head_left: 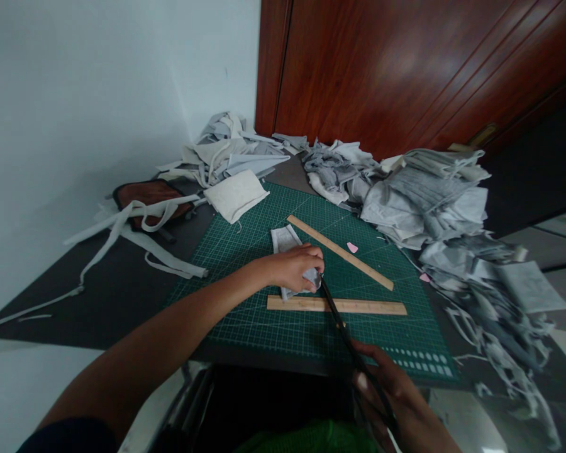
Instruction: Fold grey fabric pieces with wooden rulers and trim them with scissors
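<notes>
My left hand (pixel 295 267) is closed on a small grey piece of fabric (pixel 285 238) with white edges, over the middle of the green cutting mat (pixel 245 264). Long black scissors (pixel 342 327) are in my right hand (pixel 389 384), low at the mat's near edge. Their tip reaches the fabric's right end beside my left fingers; whether the blades are parted I cannot tell. Just below the fabric lies one wooden ruler (pixel 368 306). A second wooden ruler (pixel 342 251) slants across the mat behind it.
Heaped cloth (pixel 236 148) stands at the back left, with more stacked fabric (pixel 424 189) and scraps (pixel 495 302) along the right. A cream cloth (pixel 236 195), white strips (pixel 165 264) and a brown pouch (pixel 146 196) lie left. A pink scrap (pixel 352 247) rests on the mat.
</notes>
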The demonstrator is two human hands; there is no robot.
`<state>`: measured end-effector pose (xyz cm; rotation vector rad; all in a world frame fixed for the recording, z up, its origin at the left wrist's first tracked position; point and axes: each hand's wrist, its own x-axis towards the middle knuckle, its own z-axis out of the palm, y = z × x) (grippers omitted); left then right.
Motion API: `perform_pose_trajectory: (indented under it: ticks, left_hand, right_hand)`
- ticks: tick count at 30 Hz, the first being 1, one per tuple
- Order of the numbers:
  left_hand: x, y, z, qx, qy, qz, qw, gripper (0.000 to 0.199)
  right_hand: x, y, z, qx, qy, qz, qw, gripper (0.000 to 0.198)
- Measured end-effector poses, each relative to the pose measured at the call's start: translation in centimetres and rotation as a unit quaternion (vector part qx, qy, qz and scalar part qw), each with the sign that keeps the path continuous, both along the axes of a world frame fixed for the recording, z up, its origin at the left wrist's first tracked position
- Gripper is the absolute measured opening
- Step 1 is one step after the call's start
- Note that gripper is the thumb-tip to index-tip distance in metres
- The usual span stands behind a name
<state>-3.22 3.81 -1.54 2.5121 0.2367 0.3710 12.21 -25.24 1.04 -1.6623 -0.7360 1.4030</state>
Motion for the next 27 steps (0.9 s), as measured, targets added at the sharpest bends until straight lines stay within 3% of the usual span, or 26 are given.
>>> perform_pose_trajectory:
  ticks: [17,27]
  left_hand:
    - [0.0,0.1,-0.3,-0.005,-0.003,-0.005,1.000,0.031]
    - [0.1,-0.3,0.0,-0.001,0.011,0.021,1.000,0.048]
  right_hand:
    - [0.0,1.1,1.3,-0.009,-0.002,-0.006,1.000,0.073]
    - [-0.9,2.0,1.3,0.001,-0.004,-0.021,1.000,0.068]
